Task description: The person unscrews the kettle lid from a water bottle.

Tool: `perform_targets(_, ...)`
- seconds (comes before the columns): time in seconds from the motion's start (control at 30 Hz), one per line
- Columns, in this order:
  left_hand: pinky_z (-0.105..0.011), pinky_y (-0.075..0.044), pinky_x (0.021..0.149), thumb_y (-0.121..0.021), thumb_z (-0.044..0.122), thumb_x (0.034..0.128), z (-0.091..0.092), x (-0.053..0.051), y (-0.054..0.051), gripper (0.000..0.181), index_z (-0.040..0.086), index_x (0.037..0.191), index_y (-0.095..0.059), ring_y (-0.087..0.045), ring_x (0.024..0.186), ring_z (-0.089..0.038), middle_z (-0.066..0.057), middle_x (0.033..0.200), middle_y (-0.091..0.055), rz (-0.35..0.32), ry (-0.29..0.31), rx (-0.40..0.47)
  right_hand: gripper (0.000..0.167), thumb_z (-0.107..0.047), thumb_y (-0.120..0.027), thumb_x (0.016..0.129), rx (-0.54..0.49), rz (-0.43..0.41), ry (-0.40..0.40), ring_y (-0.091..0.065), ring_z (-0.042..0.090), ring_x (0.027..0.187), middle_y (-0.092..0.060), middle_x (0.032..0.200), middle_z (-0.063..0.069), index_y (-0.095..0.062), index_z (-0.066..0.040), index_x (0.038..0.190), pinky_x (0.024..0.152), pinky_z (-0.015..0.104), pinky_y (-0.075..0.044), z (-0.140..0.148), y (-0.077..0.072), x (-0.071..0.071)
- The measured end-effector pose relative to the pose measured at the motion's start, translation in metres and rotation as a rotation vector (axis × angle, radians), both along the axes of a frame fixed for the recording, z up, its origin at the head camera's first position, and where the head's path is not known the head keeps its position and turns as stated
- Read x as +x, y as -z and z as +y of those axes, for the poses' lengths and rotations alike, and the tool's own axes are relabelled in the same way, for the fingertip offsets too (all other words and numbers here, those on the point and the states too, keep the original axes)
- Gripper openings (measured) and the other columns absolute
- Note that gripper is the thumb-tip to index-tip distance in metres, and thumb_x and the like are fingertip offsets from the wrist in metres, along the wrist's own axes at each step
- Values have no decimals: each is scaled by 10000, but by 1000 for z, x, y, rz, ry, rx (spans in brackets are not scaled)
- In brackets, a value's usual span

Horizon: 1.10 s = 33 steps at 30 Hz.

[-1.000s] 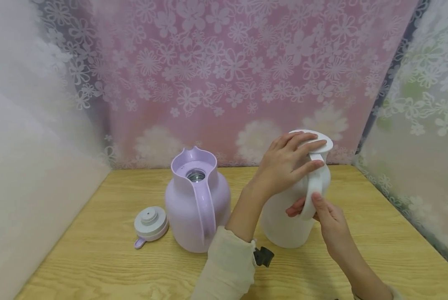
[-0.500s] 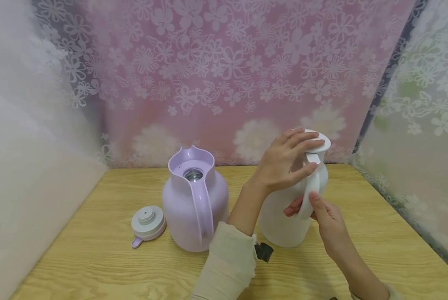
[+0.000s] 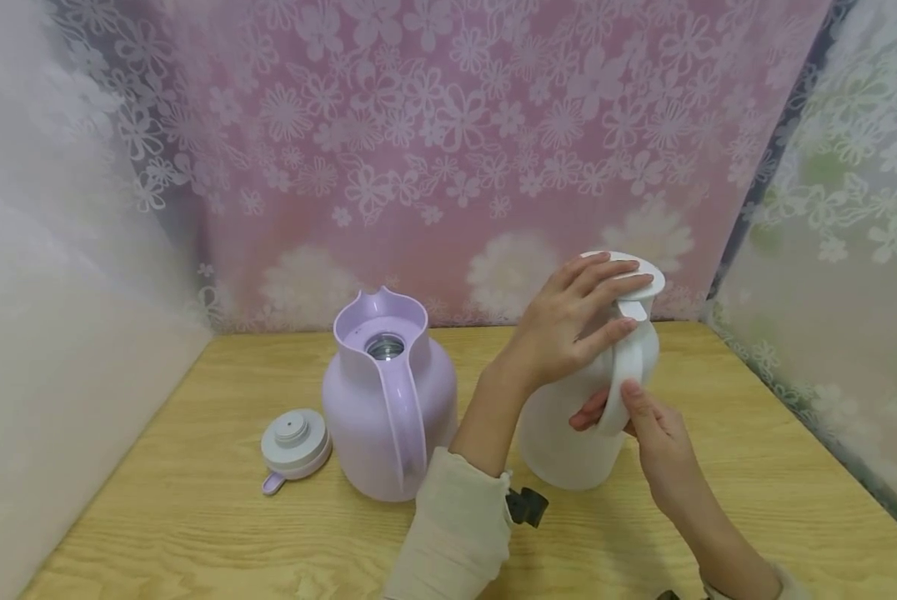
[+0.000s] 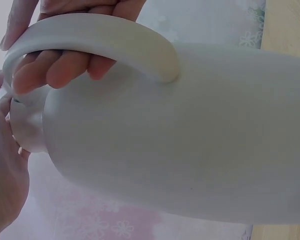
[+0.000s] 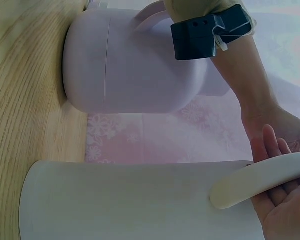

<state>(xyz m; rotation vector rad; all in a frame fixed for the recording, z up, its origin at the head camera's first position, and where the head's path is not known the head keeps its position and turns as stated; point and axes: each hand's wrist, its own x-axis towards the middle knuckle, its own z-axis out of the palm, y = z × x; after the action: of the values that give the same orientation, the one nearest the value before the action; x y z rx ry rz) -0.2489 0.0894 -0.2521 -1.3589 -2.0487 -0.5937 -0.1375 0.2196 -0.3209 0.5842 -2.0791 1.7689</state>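
Two hands were on one white jug (image 3: 568, 446): the left hand (image 3: 557, 329) lay over its lid (image 3: 649, 286), fingers stretched almost straight across the top, thumb beside a small tab (image 3: 632, 311), while the right hand (image 3: 664, 450) gripped the handle (image 3: 628, 371), fingers through the loop and thumb against it. The jug stood on the surface (image 3: 186, 533) beneath the left fingers, long axis upright, its body just beyond the right fingertips; the left hand was the nearer to the lid. A lilac jug (image 3: 358, 417), open-mouthed, stood to the left of both sets of fingers, with a stopper (image 3: 291, 442) farther left. The left hand hid much of the lid in the head view, the left wrist view cut off the jug's base, and whether the thumb pressed the tab was hard to tell
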Motion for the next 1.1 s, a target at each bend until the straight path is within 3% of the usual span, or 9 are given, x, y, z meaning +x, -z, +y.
perform_targets(0.33, -248, -31, 1074, -499, 381, 938, 1, 3, -2, 453, 220, 1359, -447, -116, 1348, -94, 30, 1407, -368, 36, -53, -50, 473, -174, -214, 1031, -9, -20, 12, -620, 176, 787, -648, 758, 119, -576, 96, 893, 788, 223, -437, 2, -2, 4)
perform_targets(0.63, -230, -7, 1067, -473, 421, 938, 2, 4, -5, 473, 254, 1376, -419, -102, 1346, -79, 66, 1424, -338, 1, -112, -108, 471, -184, -231, 1030, -18, -30, 36, -612, 182, 780, -644, 741, 123, -577, 92, 871, 793, 229, -429, 1, -3, 4)
perform_targets(1.1, -193, 1, 1054, -493, 483, 906, 7, 10, -8, 485, 296, 1351, -452, -153, 1326, -50, 121, 1393, -367, -26, -192, -87, 472, -201, -231, 1031, 12, -39, 68, -603, 181, 773, -634, 733, 124, -569, 83, 863, 779, 224, -430, 0, -4, 5)
